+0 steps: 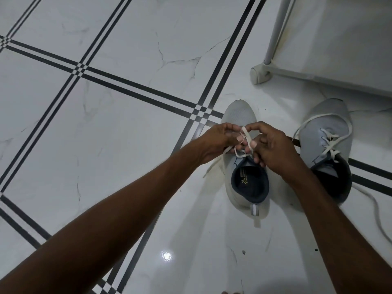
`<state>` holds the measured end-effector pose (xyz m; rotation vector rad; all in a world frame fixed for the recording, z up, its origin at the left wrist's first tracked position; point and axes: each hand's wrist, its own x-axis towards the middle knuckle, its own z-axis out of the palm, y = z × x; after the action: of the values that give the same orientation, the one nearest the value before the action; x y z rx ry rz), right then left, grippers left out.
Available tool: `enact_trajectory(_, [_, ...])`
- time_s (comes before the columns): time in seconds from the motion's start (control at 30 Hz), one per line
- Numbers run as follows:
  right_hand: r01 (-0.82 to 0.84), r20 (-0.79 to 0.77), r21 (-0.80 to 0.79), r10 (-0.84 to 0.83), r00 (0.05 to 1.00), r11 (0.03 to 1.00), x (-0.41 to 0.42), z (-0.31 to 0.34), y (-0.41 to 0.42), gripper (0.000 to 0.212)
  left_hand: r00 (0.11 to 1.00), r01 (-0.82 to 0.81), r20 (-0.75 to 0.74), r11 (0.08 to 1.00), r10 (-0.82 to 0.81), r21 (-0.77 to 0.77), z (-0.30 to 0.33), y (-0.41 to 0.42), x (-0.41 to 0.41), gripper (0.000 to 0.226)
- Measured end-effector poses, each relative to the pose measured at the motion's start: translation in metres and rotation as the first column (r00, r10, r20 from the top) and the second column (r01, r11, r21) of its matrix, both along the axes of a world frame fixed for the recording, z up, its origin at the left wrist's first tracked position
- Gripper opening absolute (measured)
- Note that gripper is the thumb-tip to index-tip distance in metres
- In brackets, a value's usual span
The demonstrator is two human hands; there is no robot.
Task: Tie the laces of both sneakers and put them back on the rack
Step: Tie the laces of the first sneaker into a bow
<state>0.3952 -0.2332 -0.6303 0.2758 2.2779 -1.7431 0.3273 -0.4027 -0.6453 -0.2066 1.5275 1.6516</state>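
Note:
Two light grey sneakers with dark blue linings stand on the tiled floor, toes pointing away from me. Over the left sneaker [240,115], my left hand [214,141] and my right hand [273,145] each pinch a part of its white lace [244,143], which is looped and crossed between my fingers above the tongue. One lace end trails off the shoe's left side onto the floor. The right sneaker [327,132] stands beside it, its loose lace [373,209] sprawling over the toe and out across the floor to the right.
The white shoe rack [273,39] stands at the upper right, its foot [259,75] and lowest rail just beyond the sneakers. The floor [127,145] is glossy white marble tile with black stripe borders.

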Motion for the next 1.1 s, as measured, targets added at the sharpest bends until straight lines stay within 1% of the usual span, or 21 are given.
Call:
enact_trajectory(0.03, [0.002,0.003,0.026,-0.002,1.000,1.000,-0.001,0.000,-0.002,0.035,1.000,-0.009,0.012,1.000,0.009,-0.004,-0.001,0.001,0.000,0.023])
enact_trajectory(0.13, [0.033,-0.012,0.067,-0.032,0.999,0.997,-0.003,0.000,-0.005,0.030,1.000,0.005,0.028,1.000,-0.004,-0.029,-0.002,0.002,-0.002,0.009])
enact_trajectory(0.27, [0.037,-0.021,0.047,-0.037,0.999,0.998,-0.004,0.000,-0.006,0.027,0.992,-0.024,0.121,0.998,0.031,-0.058,-0.004,0.001,0.004,0.009])
enact_trajectory(0.37, [0.013,-0.010,0.032,-0.013,1.000,0.999,-0.004,0.003,-0.006,0.028,0.988,-0.008,0.150,0.997,0.020,-0.079,-0.002,0.003,0.003,0.010])
enact_trajectory(0.43, [-0.017,-0.008,0.042,0.018,1.000,0.999,-0.005,0.004,-0.006,0.031,0.987,0.033,0.160,0.998,-0.026,-0.046,0.002,0.001,0.000,0.013])
enact_trajectory(0.5, [-0.046,0.007,0.054,0.046,0.999,0.997,-0.005,0.003,-0.004,0.035,0.981,0.058,0.183,0.998,-0.062,0.024,0.004,-0.005,-0.002,0.018])
enact_trajectory(0.57, [-0.056,0.023,0.040,0.055,0.998,0.998,-0.005,0.002,-0.002,0.033,0.980,0.060,0.186,0.996,-0.070,0.058,0.006,-0.006,0.001,0.017])
enact_trajectory(0.67, [-0.017,0.060,-0.068,0.021,0.998,0.998,-0.004,0.000,-0.003,0.027,0.990,0.048,0.134,0.998,-0.053,0.040,0.005,-0.002,0.007,0.018])
enact_trajectory(0.77, [0.084,0.131,-0.165,-0.063,0.989,0.983,-0.001,-0.007,0.001,0.022,0.995,0.002,0.097,1.000,-0.004,0.028,0.004,0.000,0.010,0.022])
enact_trajectory(0.83, [0.161,0.197,-0.216,-0.118,0.973,0.963,-0.001,-0.010,0.004,0.024,0.997,0.053,0.052,0.997,-0.056,0.061,0.006,-0.003,0.011,0.019])
enact_trajectory(0.87, [0.186,0.223,-0.233,-0.134,0.966,0.954,-0.001,-0.012,0.004,0.023,0.994,0.111,-0.012,0.992,-0.110,0.052,0.008,-0.004,0.011,0.019])
enact_trajectory(0.9, [0.209,0.247,-0.241,-0.148,0.958,0.948,-0.001,-0.013,0.004,0.022,0.980,0.168,-0.104,0.986,-0.167,0.004,0.011,-0.005,0.011,0.019])
enact_trajectory(0.93, [0.230,0.270,-0.245,-0.162,0.949,0.942,-0.002,-0.014,0.005,0.020,0.950,0.209,-0.220,0.974,-0.223,-0.085,0.013,-0.005,0.010,0.019])
enact_trajectory(0.97, [0.247,0.290,-0.248,-0.172,0.941,0.937,-0.003,-0.015,0.005,0.017,0.896,0.217,-0.345,0.954,-0.279,-0.207,0.015,-0.005,0.009,0.017])
enact_trajectory(1.0, [0.261,0.305,-0.254,-0.179,0.935,0.931,-0.004,-0.015,0.005,0.014,0.817,0.195,-0.464,0.922,-0.342,-0.335,0.016,-0.005,0.008,0.012])
enact_trajectory(1.07, [0.267,0.317,-0.270,-0.177,0.932,0.925,-0.006,-0.015,0.006,0.013,0.625,0.072,-0.632,0.839,-0.459,-0.539,0.016,-0.002,0.012,0.006])
enact_trajectory(1.1, [0.251,0.317,-0.276,-0.158,0.935,0.928,-0.007,-0.015,0.007,0.018,0.542,-0.008,-0.685,0.812,-0.487,-0.584,0.015,0.002,0.016,0.005])
